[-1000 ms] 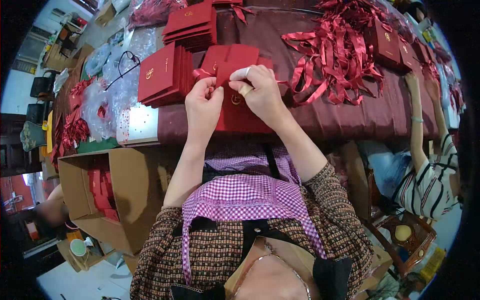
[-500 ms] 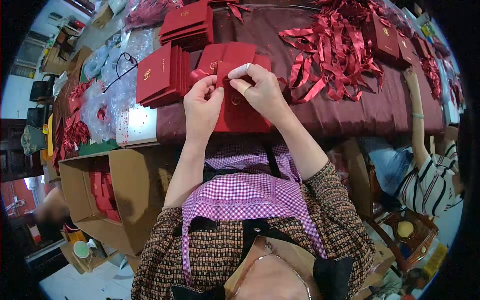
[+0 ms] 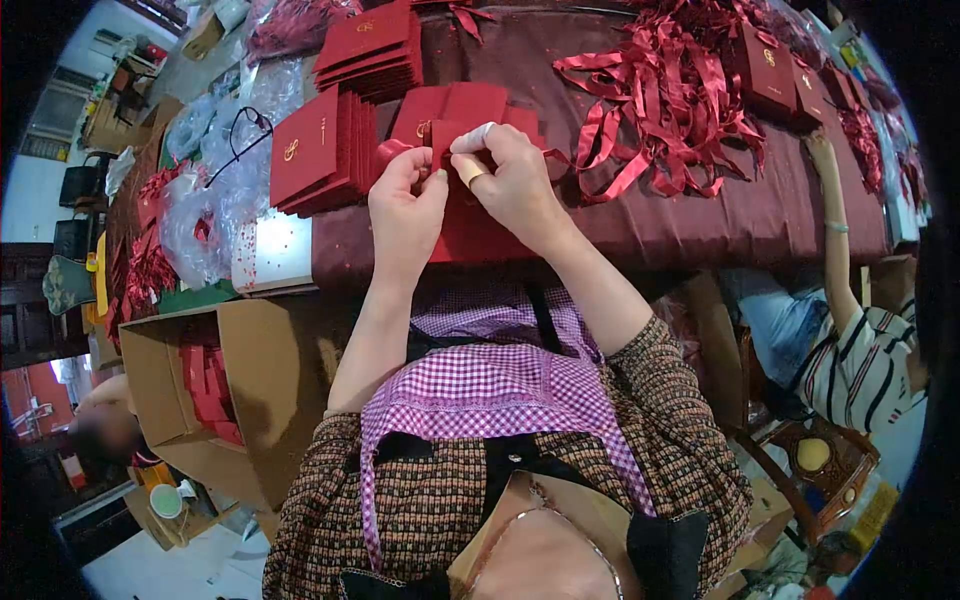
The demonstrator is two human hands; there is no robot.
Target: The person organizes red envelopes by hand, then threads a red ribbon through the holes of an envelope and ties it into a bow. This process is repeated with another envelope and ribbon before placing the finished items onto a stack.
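Note:
Red cards or small bags with gold print (image 3: 465, 235) lie on the dark red cloth under my hands. My left hand (image 3: 409, 205) is closed, thumb and fingers pinching a red ribbon (image 3: 391, 149) at the upper edge of the red piece. Close beside it on the right, my right hand (image 3: 508, 185) is closed too, its wrapped fingertip and thumb pressed together over the red piece; the fingers hide what they pinch. To the left of my hands stands a stack of red folded pieces (image 3: 306, 150).
Another red stack (image 3: 368, 45) is farther back. Loose red ribbons (image 3: 665, 120) lie at the right. Clear plastic wrap (image 3: 200, 215) is at the left. An open cardboard box (image 3: 262, 385) with red pieces sits below. A person in stripes (image 3: 860, 365) reaches in from the right.
My right hand has moved slightly left, towards my left hand, and its fingers have drawn closer together. My left hand has barely moved.

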